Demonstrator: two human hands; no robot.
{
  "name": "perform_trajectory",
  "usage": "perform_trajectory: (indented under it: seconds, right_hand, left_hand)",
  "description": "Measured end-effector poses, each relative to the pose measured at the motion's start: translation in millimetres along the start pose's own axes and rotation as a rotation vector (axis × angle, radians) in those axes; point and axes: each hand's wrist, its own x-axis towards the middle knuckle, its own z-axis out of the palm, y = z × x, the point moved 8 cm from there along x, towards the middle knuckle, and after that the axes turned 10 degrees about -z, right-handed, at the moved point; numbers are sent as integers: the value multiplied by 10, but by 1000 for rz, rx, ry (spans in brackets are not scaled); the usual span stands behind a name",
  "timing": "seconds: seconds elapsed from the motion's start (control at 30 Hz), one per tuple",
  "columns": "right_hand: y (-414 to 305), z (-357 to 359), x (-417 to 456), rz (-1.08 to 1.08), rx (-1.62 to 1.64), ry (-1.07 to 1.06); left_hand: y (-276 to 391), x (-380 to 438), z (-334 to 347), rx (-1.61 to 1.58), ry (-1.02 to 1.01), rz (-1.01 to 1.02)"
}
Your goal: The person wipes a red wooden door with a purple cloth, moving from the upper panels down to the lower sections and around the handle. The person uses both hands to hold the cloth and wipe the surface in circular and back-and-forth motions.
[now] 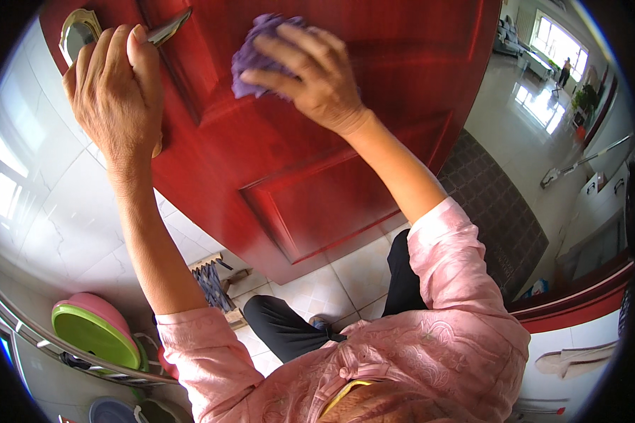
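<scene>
A red panelled wooden door [307, 148] stands in front of me, its upper part cut off by the picture's rim. My left hand [119, 90] is wrapped around the metal lever handle [170, 29], whose tip sticks out past the thumb. Beside it on the door's edge side is the handle's gold-rimmed plate [79, 37], partly hidden by the fingers. With spread fingers my right hand [312, 74] presses a crumpled purple cloth [251, 58] against the door. That hand is slightly blurred.
A folding wooden stool [211, 283] stands below the door's lower edge. Lower left, green and pink basins [92, 328] sit by a metal rail. A dark mat [492, 211] lies right of the door. Beyond are a flat mop [582, 161] and a distant person [565, 71].
</scene>
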Motion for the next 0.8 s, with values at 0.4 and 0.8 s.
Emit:
perform_trajectory:
  seconds: [0.4, 0.8]
  right_hand:
    - [1445, -629, -910, 726, -248, 204]
    - [-275, 99, 138, 12, 134, -28]
  left_hand:
    - [-51, -22, 62, -18, 23, -24]
    - [-107, -42, 70, -12, 30, 6]
